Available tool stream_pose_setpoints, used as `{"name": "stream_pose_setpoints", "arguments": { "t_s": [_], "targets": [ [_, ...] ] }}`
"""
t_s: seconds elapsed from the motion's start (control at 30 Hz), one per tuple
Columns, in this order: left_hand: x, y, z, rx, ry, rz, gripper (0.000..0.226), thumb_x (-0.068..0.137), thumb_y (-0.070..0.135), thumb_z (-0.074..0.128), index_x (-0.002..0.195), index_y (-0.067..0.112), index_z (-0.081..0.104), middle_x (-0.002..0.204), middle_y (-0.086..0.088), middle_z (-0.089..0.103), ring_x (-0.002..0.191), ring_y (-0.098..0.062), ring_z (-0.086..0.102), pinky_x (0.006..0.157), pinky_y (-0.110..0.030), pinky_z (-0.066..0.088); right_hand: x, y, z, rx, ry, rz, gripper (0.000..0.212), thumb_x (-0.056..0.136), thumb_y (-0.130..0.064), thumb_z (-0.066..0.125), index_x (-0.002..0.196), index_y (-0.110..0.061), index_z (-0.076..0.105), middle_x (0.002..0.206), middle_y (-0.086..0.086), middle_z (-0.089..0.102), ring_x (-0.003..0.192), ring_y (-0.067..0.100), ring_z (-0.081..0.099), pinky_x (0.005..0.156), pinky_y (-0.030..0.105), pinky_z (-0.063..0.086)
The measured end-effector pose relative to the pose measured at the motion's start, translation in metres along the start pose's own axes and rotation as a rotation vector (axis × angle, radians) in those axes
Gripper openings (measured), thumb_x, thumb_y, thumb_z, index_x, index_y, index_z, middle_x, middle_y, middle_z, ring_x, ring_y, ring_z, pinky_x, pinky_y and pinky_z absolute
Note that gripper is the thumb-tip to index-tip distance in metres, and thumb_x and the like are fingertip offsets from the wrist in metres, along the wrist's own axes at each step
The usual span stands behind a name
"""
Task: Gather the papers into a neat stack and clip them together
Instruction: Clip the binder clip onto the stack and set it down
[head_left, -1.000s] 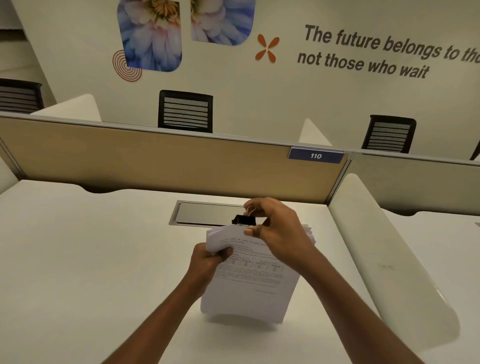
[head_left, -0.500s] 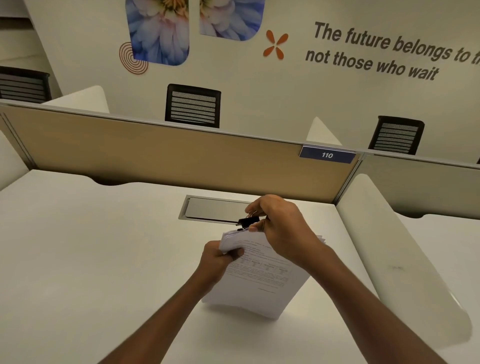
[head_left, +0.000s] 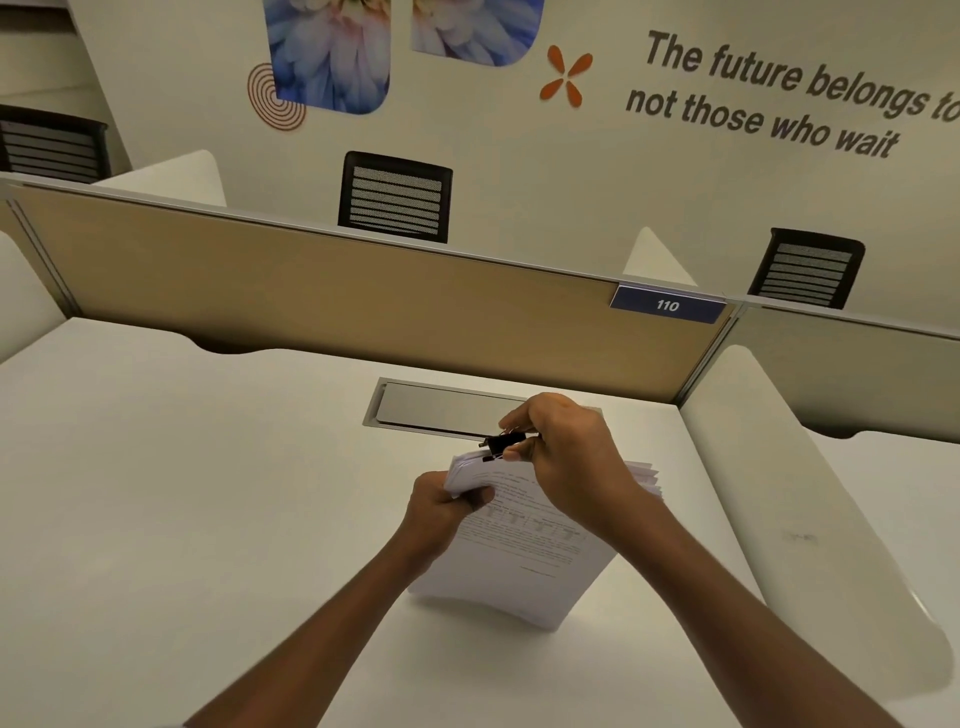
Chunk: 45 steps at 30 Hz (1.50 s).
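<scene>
I count on my feed:
- paper stack (head_left: 524, 561): 1
- binder clip (head_left: 501, 444), black: 1
- hands: 2, left hand (head_left: 441, 512) and right hand (head_left: 571, 457)
- desk (head_left: 208, 467): 1
- cable hatch (head_left: 436, 408): 1
- number plate (head_left: 666, 305) marked 110: 1
- mesh chairs (head_left: 395, 197): 3
- flower panels (head_left: 327, 52): 2
- orange petal mark (head_left: 565, 77): 1

Soft, warm indoor light falls from overhead, rather dim, and gives the white desk (head_left: 156, 493) a cream cast. Shadows are faint: a pale one lies under the stack of papers (head_left: 519, 587) (darkest along its lower edge). The metal hatch (head_left: 441, 410) carries a dull sheen. Wide-angle distortion bows the partition (head_left: 311, 291) and slants the wall lettering (head_left: 779, 104). The black clip (head_left: 501, 444) and the print on the papers look slightly blurred.
</scene>
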<state>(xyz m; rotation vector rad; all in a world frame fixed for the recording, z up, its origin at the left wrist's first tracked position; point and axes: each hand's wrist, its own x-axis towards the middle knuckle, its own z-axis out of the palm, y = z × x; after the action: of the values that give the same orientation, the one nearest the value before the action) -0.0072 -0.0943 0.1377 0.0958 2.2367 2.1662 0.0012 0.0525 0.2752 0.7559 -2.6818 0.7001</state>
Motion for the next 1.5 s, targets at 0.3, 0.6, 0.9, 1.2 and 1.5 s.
{"name": "stream_pose_setpoints", "arguments": {
  "t_s": [0.3, 0.6, 0.9, 1.2, 1.5],
  "targets": [
    [-0.002, 0.002, 0.0, 0.007, 0.014, 0.002, 0.02, 0.086, 0.005, 0.065, 0.102, 0.016, 0.066, 0.078, 0.011, 0.069, 0.07, 0.003, 0.068, 0.062, -0.013, 0.053, -0.001, 0.001, 0.005, -0.008, -0.035, 0.018, 0.017, 0.073, 0.008, 0.073, 0.088, 0.0, 0.069, 0.088, 0.014, 0.072, 0.075, 0.023, 0.069, 0.064, -0.006, 0.035],
    [-0.001, 0.0, 0.001, 0.003, 0.019, -0.004, 0.018, 0.086, 0.005, 0.065, 0.103, 0.01, 0.067, 0.08, 0.004, 0.07, 0.069, 0.0, 0.068, 0.062, -0.014, 0.053, -0.001, 0.0, 0.009, 0.002, -0.053, 0.097, 0.02, 0.079, 0.005, 0.069, 0.097, -0.003, 0.068, 0.099, 0.012, 0.071, 0.088, 0.022, 0.068, 0.069, -0.004, 0.032],
    [-0.004, 0.002, 0.001, -0.025, 0.042, 0.001, 0.026, 0.086, 0.002, 0.065, 0.091, 0.028, 0.067, 0.077, 0.009, 0.071, 0.07, -0.007, 0.07, 0.062, -0.017, 0.054, 0.003, -0.002, 0.005, 0.047, -0.139, 0.153, 0.033, 0.082, -0.007, 0.071, 0.114, -0.01, 0.062, 0.111, 0.006, 0.067, 0.098, 0.018, 0.063, 0.083, 0.018, 0.048],
    [-0.005, 0.002, -0.001, -0.07, 0.052, -0.009, 0.029, 0.086, 0.003, 0.064, 0.088, 0.032, 0.069, 0.071, 0.009, 0.072, 0.07, -0.011, 0.068, 0.06, -0.017, 0.052, 0.003, -0.002, -0.001, 0.038, -0.282, 0.146, 0.061, 0.082, -0.018, 0.072, 0.136, -0.022, 0.045, 0.134, 0.0, 0.054, 0.121, 0.019, 0.05, 0.101, 0.031, 0.044],
    [-0.004, -0.004, -0.007, -0.163, 0.051, -0.053, 0.022, 0.072, 0.021, 0.07, 0.093, 0.023, 0.074, 0.09, -0.005, 0.077, 0.091, -0.031, 0.07, 0.08, -0.045, 0.058, -0.038, 0.054, 0.016, -0.175, 0.22, 0.407, 0.125, 0.059, -0.047, 0.085, 0.149, -0.014, 0.006, 0.158, 0.015, 0.003, 0.145, 0.03, 0.004, 0.114, 0.045, 0.014]
  ]
}}
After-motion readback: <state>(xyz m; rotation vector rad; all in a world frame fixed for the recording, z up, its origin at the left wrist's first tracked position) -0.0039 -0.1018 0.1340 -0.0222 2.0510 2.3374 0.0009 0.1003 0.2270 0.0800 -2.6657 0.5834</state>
